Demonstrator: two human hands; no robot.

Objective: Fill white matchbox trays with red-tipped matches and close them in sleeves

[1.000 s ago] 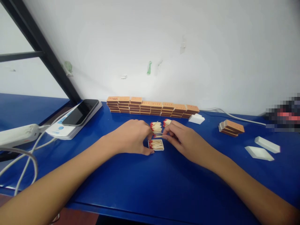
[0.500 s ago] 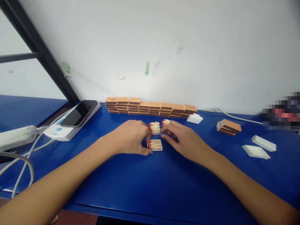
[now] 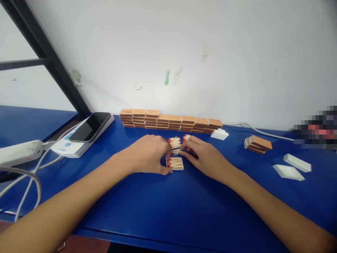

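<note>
A small white matchbox tray point(image 3: 182, 168), filled with red-tipped matches, lies on the blue table. My left hand point(image 3: 150, 154) curls around its left end, thumb at the front corner and a bent finger at the back corner. Behind the tray is a loose pile of matches point(image 3: 174, 142), heads to the left. My right hand point(image 3: 201, 154) pinches the right ends of a few matches point(image 3: 176, 152) at the front of that pile. A second bunch of matches point(image 3: 186, 137) shows partly behind my right fingers.
Stacked matchboxes point(image 3: 168, 121) form a row along the wall. A white tray point(image 3: 219, 134) sits at its right end. Farther right are a few matchboxes point(image 3: 258, 144) and two white trays point(image 3: 289, 172). At left, a phone point(image 3: 91, 126) rests on a white power strip point(image 3: 65, 149) among cables.
The front matches of the pile have tilted and come slightly apart from the rest at my right fingertips. My left hand and the tray stay together; the view has shifted slightly.
</note>
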